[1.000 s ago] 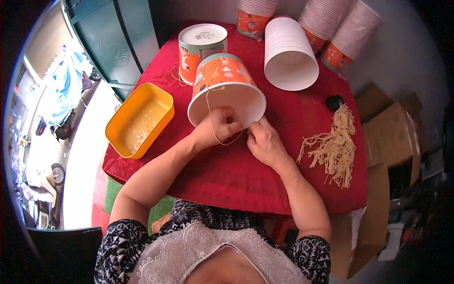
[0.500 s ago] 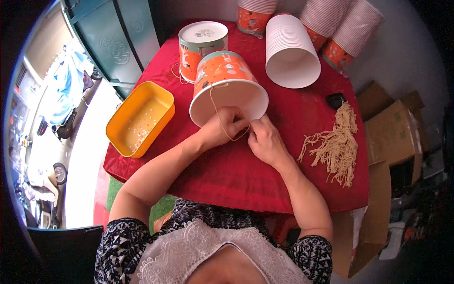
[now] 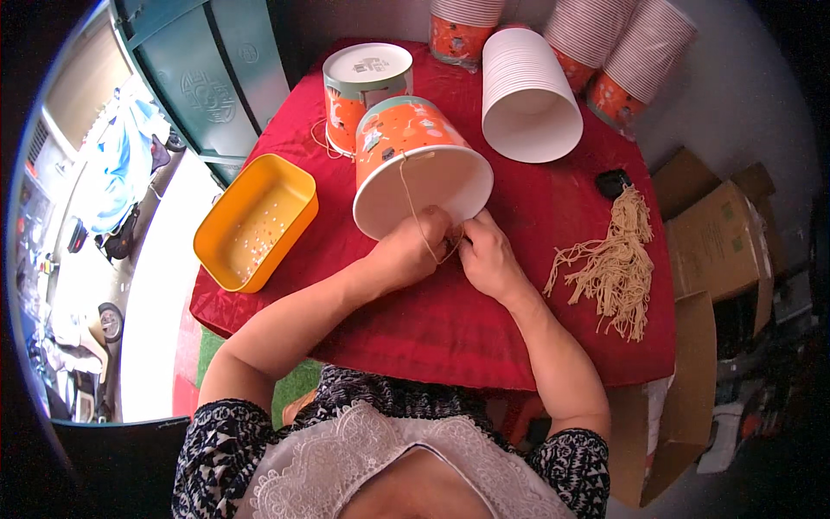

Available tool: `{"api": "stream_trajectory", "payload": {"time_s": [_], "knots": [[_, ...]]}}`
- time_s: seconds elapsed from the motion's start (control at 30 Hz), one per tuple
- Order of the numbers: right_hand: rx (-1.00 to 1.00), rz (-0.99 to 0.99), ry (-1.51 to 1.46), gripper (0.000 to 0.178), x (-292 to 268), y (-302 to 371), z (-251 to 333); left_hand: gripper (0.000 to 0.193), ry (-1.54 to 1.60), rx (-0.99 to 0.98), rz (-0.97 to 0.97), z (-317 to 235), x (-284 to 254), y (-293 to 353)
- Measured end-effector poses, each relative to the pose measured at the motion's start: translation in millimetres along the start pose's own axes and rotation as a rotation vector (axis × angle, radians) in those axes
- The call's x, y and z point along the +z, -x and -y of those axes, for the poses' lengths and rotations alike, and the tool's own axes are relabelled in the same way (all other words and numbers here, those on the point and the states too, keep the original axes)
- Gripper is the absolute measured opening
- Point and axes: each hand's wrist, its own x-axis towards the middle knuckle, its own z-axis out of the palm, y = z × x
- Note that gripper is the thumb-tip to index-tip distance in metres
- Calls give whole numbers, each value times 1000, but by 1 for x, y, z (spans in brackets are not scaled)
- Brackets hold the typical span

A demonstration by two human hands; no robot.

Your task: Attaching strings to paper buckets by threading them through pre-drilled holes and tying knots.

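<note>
An orange patterned paper bucket (image 3: 413, 130) with a white rim lies tilted on its side, its mouth toward me. A thin beige cord (image 3: 410, 192) hangs from the far left of its rim and loops down across my left hand (image 3: 418, 242). That hand is closed at the near edge of the mouth, fingers curled and partly hidden. Beside it, my right hand (image 3: 493, 259) pinches the cord at the rim, its fingertips almost touching the left ones. Exactly where the cord's end sits between the fingers is hidden.
Behind stands an upturned bucket (image 3: 367, 91) with a cord. A yellow tub (image 3: 298, 208) holding small white bits is at left. A bundle of beige cords (image 3: 627, 268) lies right, near a black object (image 3: 613, 182). Nested white buckets (image 3: 532, 95) lie at the back of the red-covered table (image 3: 389, 342).
My left hand has curled more tightly and shifted slightly right, closer to my right hand. The bucket has turned a little, and the cord loop now hangs across the left hand.
</note>
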Motion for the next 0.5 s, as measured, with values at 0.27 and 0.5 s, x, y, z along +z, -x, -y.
{"api": "stream_trajectory", "payload": {"time_s": [0.27,0.5], "knots": [[28,16,2,30,2,2,-10,12,-342,15,137,-7,4,2],[-20,-178,-8,9,-17,-3,4,12,-227,38,73,-9,-3,-3]]}}
